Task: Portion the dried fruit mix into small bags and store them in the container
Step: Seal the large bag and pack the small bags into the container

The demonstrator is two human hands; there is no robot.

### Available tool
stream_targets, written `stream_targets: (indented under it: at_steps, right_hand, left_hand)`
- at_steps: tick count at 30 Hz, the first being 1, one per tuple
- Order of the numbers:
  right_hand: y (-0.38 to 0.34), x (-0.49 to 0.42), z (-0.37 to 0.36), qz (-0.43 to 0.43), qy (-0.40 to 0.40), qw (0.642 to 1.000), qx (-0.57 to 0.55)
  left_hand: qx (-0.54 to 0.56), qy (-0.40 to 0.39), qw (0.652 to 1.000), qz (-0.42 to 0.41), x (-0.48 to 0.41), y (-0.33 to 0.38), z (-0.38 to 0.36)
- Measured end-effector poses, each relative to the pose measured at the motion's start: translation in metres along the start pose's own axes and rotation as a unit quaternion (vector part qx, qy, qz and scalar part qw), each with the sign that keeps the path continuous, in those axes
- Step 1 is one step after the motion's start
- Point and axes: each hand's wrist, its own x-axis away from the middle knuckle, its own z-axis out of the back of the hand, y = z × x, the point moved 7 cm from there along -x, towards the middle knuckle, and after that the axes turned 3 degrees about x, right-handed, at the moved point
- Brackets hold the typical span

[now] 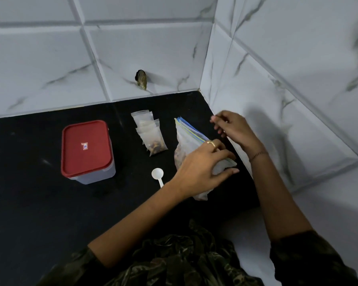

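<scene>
Zip bag of dried fruit mix lies right of the spoon; left hand grips its near edge, right hand pinches its far seal.

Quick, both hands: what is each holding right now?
Left hand: closed on the large clear zip bag of dried fruit mix, near its top edge.
Right hand: fingers curled above the bag's zip; contact cannot be told.

The counter is black, and at nine o'clock the container carries a red lid. The wall tiles are white with grey veins.
</scene>
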Motion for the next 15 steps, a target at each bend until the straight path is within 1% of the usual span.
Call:
stream_targets:
  at_steps: [1, 3, 6, 8, 11, 13, 15]
  right_hand:
    - [-0.013, -0.008, -0.006, 0.012, -0.014, 1.000, 0.003]
    - [-0.034, -0.020, -0.023, 0.030, -0.050, 0.998, 0.027]
    - [-0.050, -0.043, -0.052, 0.046, -0.086, 0.990, 0.104]
    - [-0.053, -0.061, -0.069, 0.053, -0.105, 0.975, 0.189]
    - [-0.054, -0.078, -0.091, 0.055, -0.158, 0.942, 0.290]
    - [-0.052, -0.083, -0.104, 0.059, -0.195, 0.919, 0.338]
    - [-0.049, -0.085, -0.114, 0.068, -0.203, 0.902, 0.374]
  left_hand:
    - [0.061, 0.024, 0.998, 0.015, 0.002, -0.005, 0.007]
    - [0.142, 0.108, 0.983, 0.052, 0.007, -0.019, 0.024]
    - [0.192, 0.224, 0.946, 0.135, 0.020, -0.055, 0.040]
    - [0.221, 0.264, 0.916, 0.205, 0.032, -0.086, 0.040]
    - [0.231, 0.279, 0.879, 0.309, 0.047, -0.129, 0.034]
    - [0.242, 0.266, 0.859, 0.366, 0.052, -0.150, 0.026]
    - [0.256, 0.243, 0.842, 0.409, 0.052, -0.165, 0.016]
